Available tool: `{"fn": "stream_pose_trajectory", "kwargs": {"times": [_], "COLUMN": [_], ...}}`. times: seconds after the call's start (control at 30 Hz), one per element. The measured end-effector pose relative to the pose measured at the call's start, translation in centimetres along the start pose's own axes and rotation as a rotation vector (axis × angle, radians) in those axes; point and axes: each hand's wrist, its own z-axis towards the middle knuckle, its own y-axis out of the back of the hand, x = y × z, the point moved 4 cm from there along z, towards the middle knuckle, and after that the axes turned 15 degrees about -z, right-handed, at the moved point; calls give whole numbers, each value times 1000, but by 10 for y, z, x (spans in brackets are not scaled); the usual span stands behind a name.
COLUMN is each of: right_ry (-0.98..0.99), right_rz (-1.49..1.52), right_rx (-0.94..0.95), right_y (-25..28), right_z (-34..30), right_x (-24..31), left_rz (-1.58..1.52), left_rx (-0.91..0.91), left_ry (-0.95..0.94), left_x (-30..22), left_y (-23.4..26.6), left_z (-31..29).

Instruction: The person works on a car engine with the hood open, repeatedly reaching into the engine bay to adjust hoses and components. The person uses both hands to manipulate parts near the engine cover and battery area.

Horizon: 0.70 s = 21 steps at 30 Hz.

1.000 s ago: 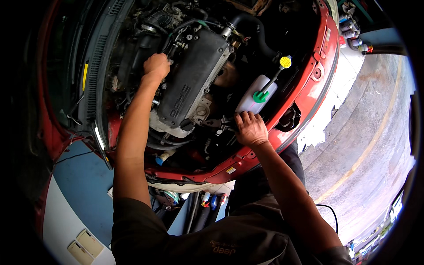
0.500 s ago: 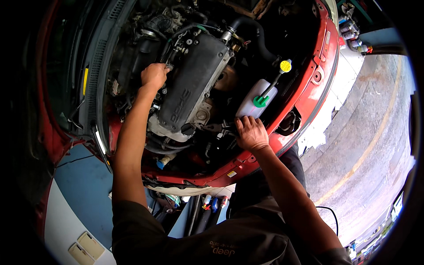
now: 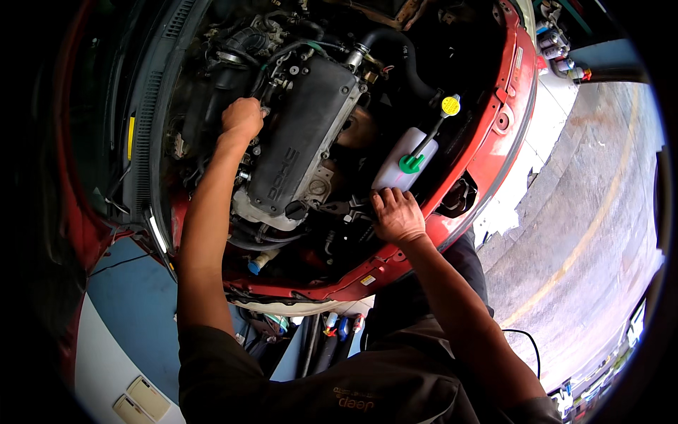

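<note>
An engine with a long black valve cover (image 3: 304,134) fills the middle of the open bay. Beside the cover's left edge, my left hand (image 3: 242,119) is closed among hoses and metal fittings; whatever its fingers hold is hidden. My right hand (image 3: 397,215) rests at the lower end of a translucent white reservoir (image 3: 392,174), fingers apart and slightly bent against it, the thumb mostly out of sight. A green cap (image 3: 410,164) tops the reservoir, and a dark hose runs from it to a yellow radiator cap (image 3: 450,106).
Around the bay runs the car's red front panel (image 3: 487,159), close to my right forearm. A thick black hose (image 3: 408,63) arches over the far side. Low at the front is a blue-capped filler neck (image 3: 260,263). Spray cans (image 3: 556,51) stand at the far right.
The whole view has shifted slightly. Both hands stay at nearly the same places on the engine and the reservoir.
</note>
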Motion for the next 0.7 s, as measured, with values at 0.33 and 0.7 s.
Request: {"fn": "stream_pose_trajectory", "kwargs": {"times": [0.33,0.7], "right_ry": [-4,-3], "right_rz": [16,15], "right_rx": [-20,10], "right_y": [-1,-2], "right_z": [0,1], "right_x": [0,0], "left_rz": [-48,39], "left_rx": [-21,-26], "left_ry": [-25,83], "left_x": [10,-1], "left_y": [-10,-16], "left_z": [3,15]}}
